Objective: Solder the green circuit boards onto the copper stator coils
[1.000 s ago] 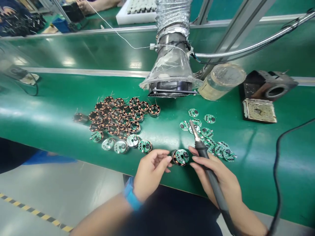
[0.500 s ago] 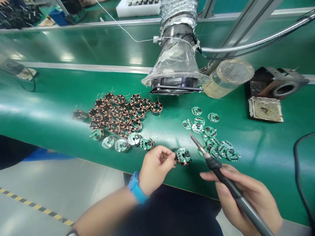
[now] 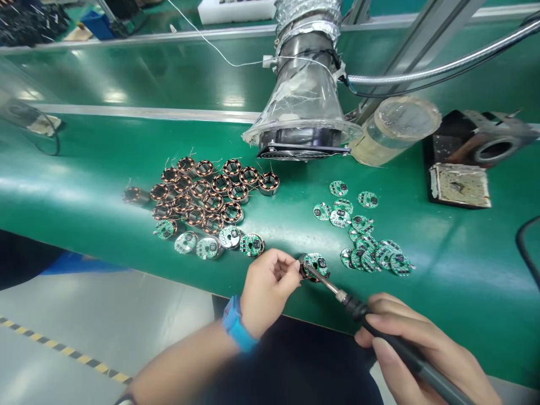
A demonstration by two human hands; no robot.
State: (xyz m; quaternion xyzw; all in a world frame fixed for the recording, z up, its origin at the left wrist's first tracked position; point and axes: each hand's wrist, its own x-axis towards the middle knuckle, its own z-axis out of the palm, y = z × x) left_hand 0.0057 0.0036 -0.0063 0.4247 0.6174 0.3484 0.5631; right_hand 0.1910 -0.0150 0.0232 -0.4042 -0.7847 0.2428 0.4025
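A copper-wound motor stator (image 3: pixel 304 273) topped by a round green circuit board (image 3: pixel 319 261) stands near the table's front edge. Thumb and forefinger of my left hand (image 3: pixel 270 284) pinch its left side; whether they hold the stator or a thin wire end is too small to tell. My right hand (image 3: pixel 422 337) is closed around the dark handle of a soldering iron (image 3: pixel 358 309), tilted down to the left. Its tip is at the left part of the board. Several loose round circuit boards (image 3: pixel 367 242) lie to the right of the stator.
Several bare stators (image 3: pixel 202 191) and a row of board-topped stators (image 3: pixel 208 247) stand at left. A fume hood (image 3: pixel 304 118) hangs above the table's back part. A capped clear jar (image 3: pixel 388 129), iron stand (image 3: pixel 485 140) with sponge (image 3: pixel 459 184), and black cable (image 3: pixel 523 242) are at right.
The soldering iron has moved down and left from above the loose boards, its tip now at the board on the stator. My left hand has stayed in place beside the stator.
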